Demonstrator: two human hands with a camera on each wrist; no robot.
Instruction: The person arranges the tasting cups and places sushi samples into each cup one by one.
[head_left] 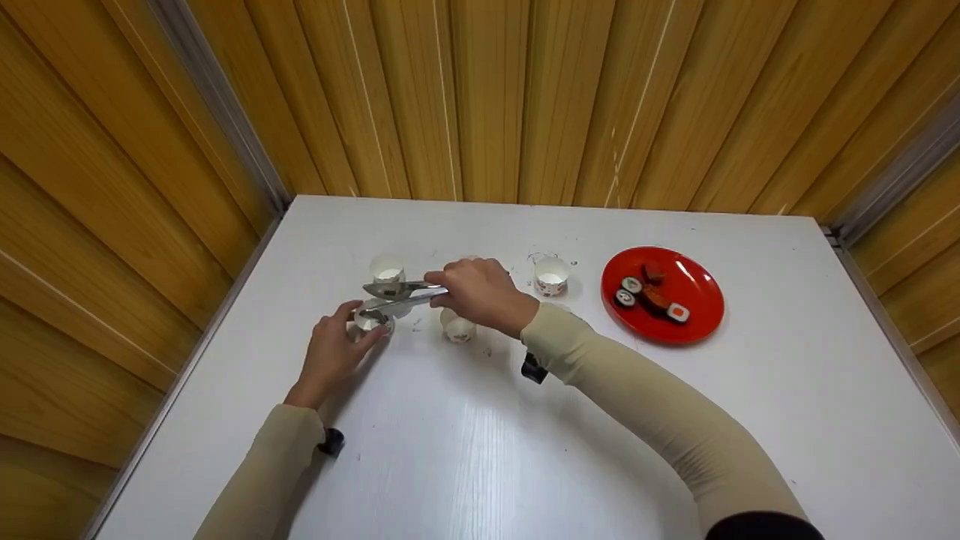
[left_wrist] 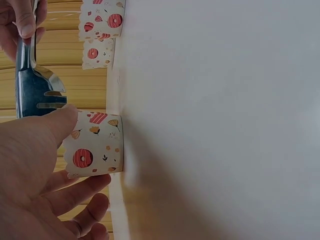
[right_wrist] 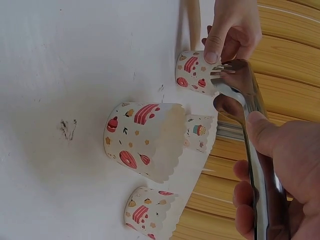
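At the front left of the group, my left hand [head_left: 334, 345] holds a white paper baking cup [left_wrist: 97, 150] printed with cakes and flowers, thumb on one side and fingers on the other. The cup stands upright on the table. My right hand [head_left: 484, 296] grips metal tongs [right_wrist: 257, 165] around their arms. One head of the tongs is slotted, the other rounded, and they stand slightly apart. Their tips reach over the held cup's mouth, close to my left thumb. Whether anything lies inside that cup, I cannot tell.
More paper cups stand nearby: one behind the held cup [head_left: 388, 271], one below my right hand [head_left: 457, 328], another further right [head_left: 551, 277]. On the right, a red plate [head_left: 705, 300] bears several sushi pieces [head_left: 654, 300]. A wood-patterned wall [head_left: 487, 97] rises behind the white table [head_left: 465, 450].
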